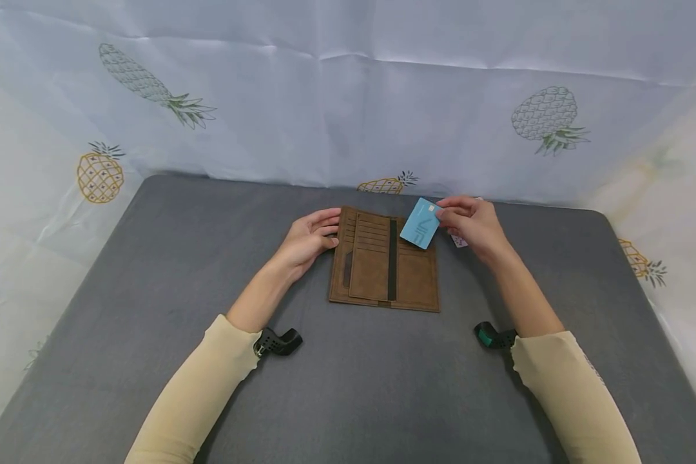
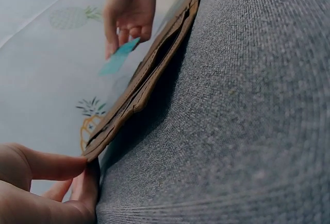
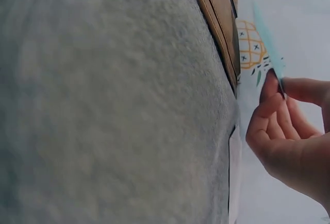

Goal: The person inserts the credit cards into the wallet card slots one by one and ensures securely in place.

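Note:
A brown wallet [image 1: 371, 270] lies opened flat on the table, its card slots and a dark strap facing up. My left hand [image 1: 309, 241] pinches the wallet's left edge between thumb and fingers; the left wrist view shows that edge of the wallet [image 2: 136, 98] lifted a little off the cloth. Between thumb and fingertips, my right hand [image 1: 470, 222] holds a blue card [image 1: 421, 223] with a chip and large lettering. The card is tilted above the upper right part of the wallet. In the right wrist view the card [image 3: 267, 38] appears nearly edge-on.
Partly hidden under my right hand, a pale printed card [image 1: 459, 241] lies on the grey table [image 1: 383, 386] right of the wallet. A white cloth [image 1: 348, 116] with pineapple prints hangs behind the table's far edge. Each wrist wears a black camera mount [image 1: 281, 341].

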`<action>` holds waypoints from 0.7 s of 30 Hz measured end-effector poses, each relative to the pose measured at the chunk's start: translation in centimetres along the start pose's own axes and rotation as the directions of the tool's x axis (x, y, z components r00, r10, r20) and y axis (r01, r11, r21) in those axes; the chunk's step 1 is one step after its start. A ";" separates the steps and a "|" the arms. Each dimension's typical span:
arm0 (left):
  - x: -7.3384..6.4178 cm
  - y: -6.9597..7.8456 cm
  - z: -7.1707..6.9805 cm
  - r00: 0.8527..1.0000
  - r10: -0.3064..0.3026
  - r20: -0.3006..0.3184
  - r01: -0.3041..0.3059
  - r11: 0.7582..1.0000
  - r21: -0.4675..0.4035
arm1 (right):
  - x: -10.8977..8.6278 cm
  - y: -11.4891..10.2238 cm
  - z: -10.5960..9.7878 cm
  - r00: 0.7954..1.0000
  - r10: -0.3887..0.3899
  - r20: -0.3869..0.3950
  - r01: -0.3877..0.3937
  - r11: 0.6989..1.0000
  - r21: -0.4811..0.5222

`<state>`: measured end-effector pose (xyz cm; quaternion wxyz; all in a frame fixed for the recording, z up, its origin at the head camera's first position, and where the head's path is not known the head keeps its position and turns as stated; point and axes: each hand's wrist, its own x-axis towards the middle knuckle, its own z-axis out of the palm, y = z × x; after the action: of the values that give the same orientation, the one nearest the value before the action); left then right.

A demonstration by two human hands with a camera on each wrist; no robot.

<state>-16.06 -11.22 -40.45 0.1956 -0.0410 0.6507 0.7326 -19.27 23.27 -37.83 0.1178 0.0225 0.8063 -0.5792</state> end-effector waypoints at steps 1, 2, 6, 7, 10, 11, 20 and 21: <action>0.0 0.0 0.0 1.000 0.000 -0.002 0.000 1.000 0.000 | 0.0 0.1 0.1 1.000 0.000 0.003 0.000 0.999 -0.034; 0.0 0.0 0.0 1.000 -0.001 -0.003 0.001 1.000 0.000 | 0.0 0.1 0.2 1.000 -0.004 0.007 0.005 0.998 -0.069; -0.1 0.0 -0.1 1.000 0.000 -0.003 -0.001 1.000 -0.004 | 0.1 0.2 0.5 0.999 -0.031 0.009 0.032 0.987 -0.157; -0.1 0.0 0.0 1.000 0.002 -0.001 -0.002 1.000 -0.004 | 0.0 0.2 0.5 0.999 -0.038 0.009 0.039 0.984 -0.176; -0.1 0.0 0.0 1.000 0.003 0.000 -0.003 1.000 -0.004 | -0.1 0.2 0.5 0.998 -0.056 0.016 0.058 0.974 -0.221; -0.1 0.0 0.0 1.000 0.003 -0.001 -0.003 1.000 -0.004 | -0.1 0.2 0.5 0.998 -0.060 0.020 0.063 0.969 -0.238; 0.1 -0.2 0.1 1.000 0.003 -0.017 -0.003 1.000 -0.015 | 0.1 -0.1 1.0 0.993 -0.045 0.111 0.078 0.947 -0.312; 0.1 -0.3 0.1 1.000 0.001 -0.019 -0.002 1.000 -0.017 | 0.1 -0.1 1.0 0.992 -0.046 0.121 0.082 0.947 -0.311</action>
<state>-16.08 -11.10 -40.73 0.1887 -0.0490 0.6464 0.7377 -19.17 22.28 -38.11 0.1461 -0.0553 0.8810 -0.4467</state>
